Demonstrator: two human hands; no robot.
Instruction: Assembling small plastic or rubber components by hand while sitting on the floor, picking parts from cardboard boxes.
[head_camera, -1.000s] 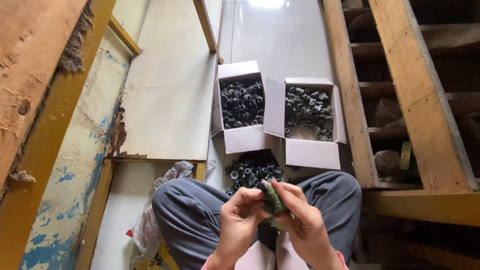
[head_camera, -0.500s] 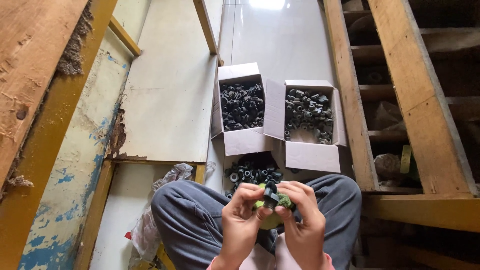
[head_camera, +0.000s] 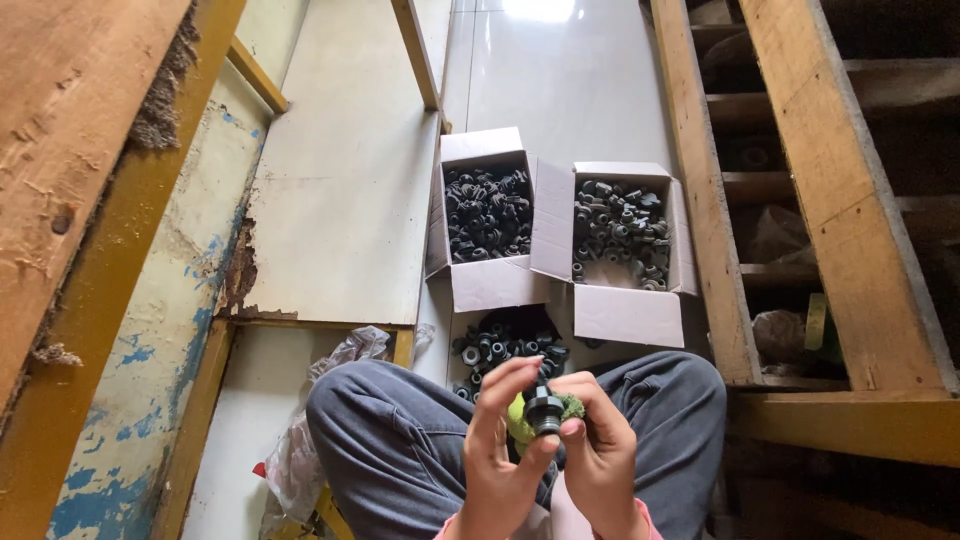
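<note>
You sit cross-legged in grey trousers (head_camera: 400, 440) on the pale glossy tiled floor (head_camera: 570, 80), a long pale wooden beam (head_camera: 800, 180) on your right and a paint-chipped yellow-framed panel (head_camera: 150, 330) on your left. Ahead of your knees stand two open white cardboard boxes, the left box (head_camera: 487, 212) and the right box (head_camera: 620, 236), both filled with small black plastic fittings; a loose heap of the same black fittings (head_camera: 505, 345) lies on the floor between the boxes and your lap.

Compared with half a second ago, your hands have drawn closer together and the black fitting now shows clearly, where before the green pad covered most of it.

Your left hand (head_camera: 500, 450) is raised with fingers curled, pinching the small black round plastic fitting (head_camera: 543, 410) between thumb and fingertips. Your right hand (head_camera: 600, 450) presses against it, fingers closed around a green scouring pad (head_camera: 565, 408) that touches the fitting. Both hands hover above your lap.
</note>
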